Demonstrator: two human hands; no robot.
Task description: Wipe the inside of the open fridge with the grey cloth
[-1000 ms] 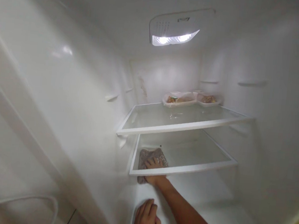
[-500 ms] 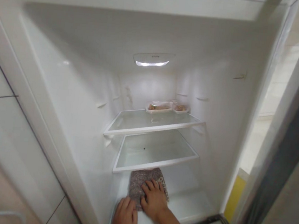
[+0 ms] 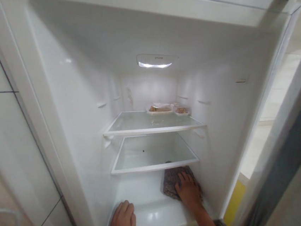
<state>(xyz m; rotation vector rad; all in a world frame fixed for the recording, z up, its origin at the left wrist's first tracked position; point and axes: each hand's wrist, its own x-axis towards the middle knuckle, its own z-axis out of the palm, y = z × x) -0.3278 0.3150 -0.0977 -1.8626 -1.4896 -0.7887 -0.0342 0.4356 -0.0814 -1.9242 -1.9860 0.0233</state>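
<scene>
A folded brown-grey cloth (image 3: 172,182) lies on the white floor of the fridge, toward the right side, partly under the lower glass shelf. My right hand (image 3: 189,191) presses down on it from above, its fingers bent over the fabric and holding it against the floor. Near the front left corner of the fridge floor rests my left hand (image 3: 122,219). Its fingers lie side by side over the surface with no object visible in them, and their undersides are hidden.
Above the cloth are a lower glass shelf (image 3: 157,151) with a small dark spot and an upper glass shelf (image 3: 139,122). Wrapped food trays (image 3: 160,109) sit at the back of the upper one. A lit lamp (image 3: 155,62) is overhead. The open door (image 3: 281,157) stands right.
My right hand and the cloth have moved from the middle of the fridge floor to the right. My left hand stays near the front left corner, now apart from the cloth.
</scene>
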